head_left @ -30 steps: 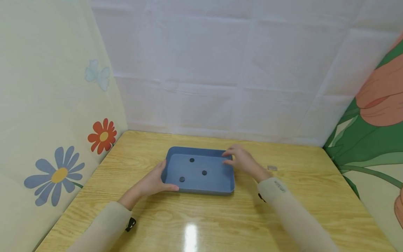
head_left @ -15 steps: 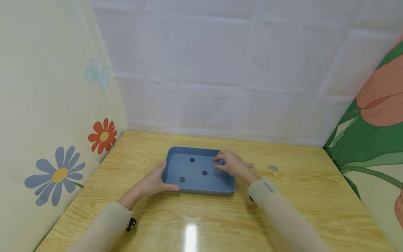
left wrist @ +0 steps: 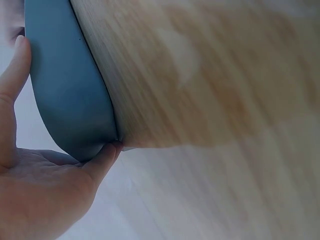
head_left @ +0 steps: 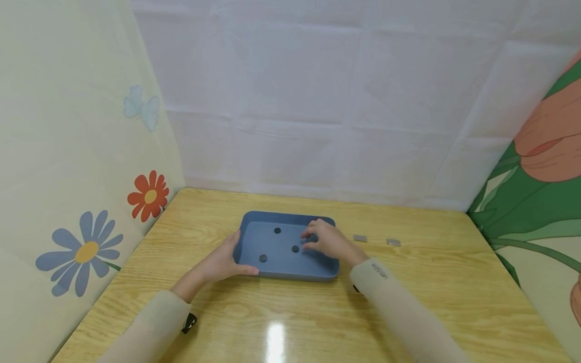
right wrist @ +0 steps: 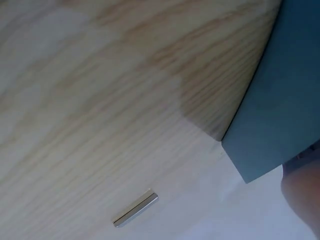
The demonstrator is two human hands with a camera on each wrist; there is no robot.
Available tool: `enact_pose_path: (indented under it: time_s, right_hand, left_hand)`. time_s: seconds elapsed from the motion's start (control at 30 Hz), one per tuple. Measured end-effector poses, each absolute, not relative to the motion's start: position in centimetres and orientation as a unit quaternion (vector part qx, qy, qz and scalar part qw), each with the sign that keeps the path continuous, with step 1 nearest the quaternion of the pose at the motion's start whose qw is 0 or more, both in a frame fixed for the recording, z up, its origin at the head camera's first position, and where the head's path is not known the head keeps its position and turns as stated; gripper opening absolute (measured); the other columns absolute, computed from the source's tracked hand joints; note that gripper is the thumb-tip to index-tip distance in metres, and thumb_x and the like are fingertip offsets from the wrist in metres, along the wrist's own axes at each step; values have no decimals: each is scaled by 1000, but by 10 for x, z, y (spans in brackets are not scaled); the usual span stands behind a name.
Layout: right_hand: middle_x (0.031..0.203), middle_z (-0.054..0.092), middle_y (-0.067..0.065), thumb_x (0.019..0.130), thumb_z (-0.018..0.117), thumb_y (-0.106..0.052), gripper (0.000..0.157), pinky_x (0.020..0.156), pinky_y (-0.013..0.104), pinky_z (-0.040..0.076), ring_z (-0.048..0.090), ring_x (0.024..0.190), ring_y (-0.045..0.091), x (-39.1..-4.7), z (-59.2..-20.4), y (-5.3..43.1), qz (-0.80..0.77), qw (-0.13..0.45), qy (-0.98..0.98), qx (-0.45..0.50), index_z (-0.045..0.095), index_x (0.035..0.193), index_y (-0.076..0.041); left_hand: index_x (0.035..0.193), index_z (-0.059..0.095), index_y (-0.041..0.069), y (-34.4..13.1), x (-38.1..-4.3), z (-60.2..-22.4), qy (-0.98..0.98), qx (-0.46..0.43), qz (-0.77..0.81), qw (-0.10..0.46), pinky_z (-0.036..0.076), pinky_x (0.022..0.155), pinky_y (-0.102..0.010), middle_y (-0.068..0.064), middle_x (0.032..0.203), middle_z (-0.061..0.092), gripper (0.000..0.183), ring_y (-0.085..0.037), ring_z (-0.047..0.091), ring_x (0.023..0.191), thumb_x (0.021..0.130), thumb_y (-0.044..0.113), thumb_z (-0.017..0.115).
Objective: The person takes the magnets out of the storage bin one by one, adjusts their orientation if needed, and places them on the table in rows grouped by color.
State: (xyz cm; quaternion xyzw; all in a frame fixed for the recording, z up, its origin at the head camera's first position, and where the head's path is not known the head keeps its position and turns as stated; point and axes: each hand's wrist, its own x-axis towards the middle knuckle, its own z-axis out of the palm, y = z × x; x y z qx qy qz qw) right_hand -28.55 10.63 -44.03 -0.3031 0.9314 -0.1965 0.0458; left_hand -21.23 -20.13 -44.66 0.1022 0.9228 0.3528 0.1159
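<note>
A shallow blue tray [head_left: 313, 275] lies on the table with three small dark round discs inside: one toward the back [head_left: 277, 230], one at the middle [head_left: 295, 249] and one near the front left [head_left: 263, 258]. My left hand [head_left: 224, 259] grips the tray's left end, thumb along the front rim and fingers at the left side. In the left wrist view that hand [left wrist: 47, 187] spans the tray's end wall [left wrist: 70, 95]. Over the tray's right part is my right hand [head_left: 326, 242], thumb and fingers parted close to the middle disc, with nothing seen between them.
Two flat grey rectangular pieces, a nearer one [head_left: 360, 238] and a farther one [head_left: 393, 242], lie on the wooden table [head_left: 218, 317] right of the tray. A white cloth [head_left: 290, 101] hangs behind. Flower-printed sheets [head_left: 91, 151] stand at both sides.
My right hand has moved left and slightly forward toward me, from the tray's right rim to over its inside. One grey piece has come into view behind it. The left hand and tray stay put.
</note>
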Motion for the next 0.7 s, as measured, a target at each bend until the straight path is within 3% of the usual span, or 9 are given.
enact_pose_path:
  time_s: [0.43,0.7]
  right_hand:
    - [108,62,-7,84,72,-40,32,91,33,50,55,105,13,-283,-444,90,-163,62,934,-312,71,111,-23]
    - [111,61,-8,83,72,-39,25,94,34,50,54,109,13,-284,-451,86,-166,67,937,-299,72,104,-27]
  left_hand:
    - [153,-2,-2,-201,-212,-446,922,100,355,116,21,118,-59,-24,161,3,134,-43,10,148,65,61,78]
    - [153,-1,-2,-201,-211,-446,923,96,353,116,21,117,-59,-24,161,3,134,-43,10,148,66,60,79]
